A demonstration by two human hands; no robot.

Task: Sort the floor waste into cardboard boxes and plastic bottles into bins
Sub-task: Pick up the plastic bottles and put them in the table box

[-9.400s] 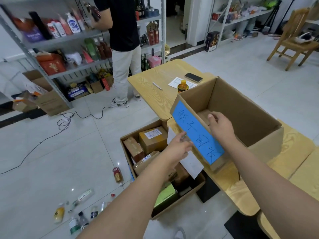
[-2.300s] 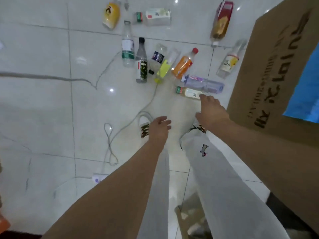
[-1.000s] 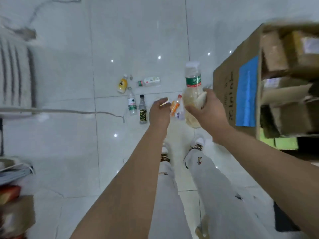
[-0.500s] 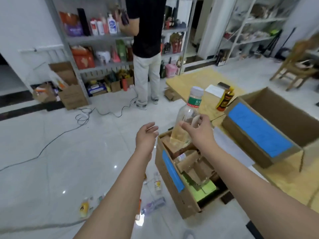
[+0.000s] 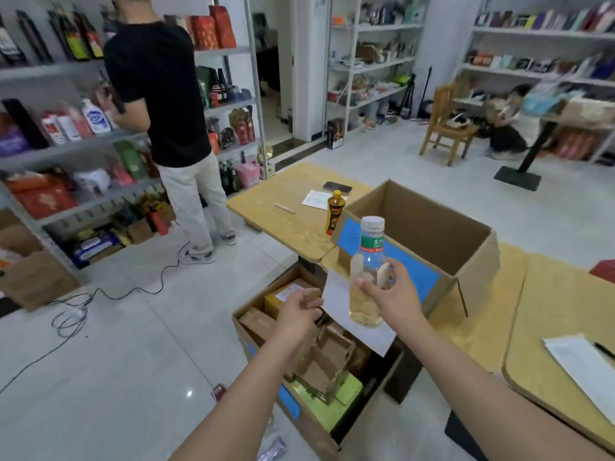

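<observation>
One clear plastic bottle (image 5: 372,248), white-capped, with a green label and a little yellowish liquid at its bottom, stands upright in the right hand (image 5: 399,297), whose fingers and thumb wrap its middle. It is held in the air in front of the open cardboard box (image 5: 472,257) with a blue label, which sits at the desk's (image 5: 482,327) left edge. The left hand (image 5: 298,314) holds nothing, fingers loosely curled, above a floor box (image 5: 316,434) packed with small cartons. An amber bottle (image 5: 334,212) stands just beside the open box's left corner.

Bright, even light; blurred, warped edges
</observation>
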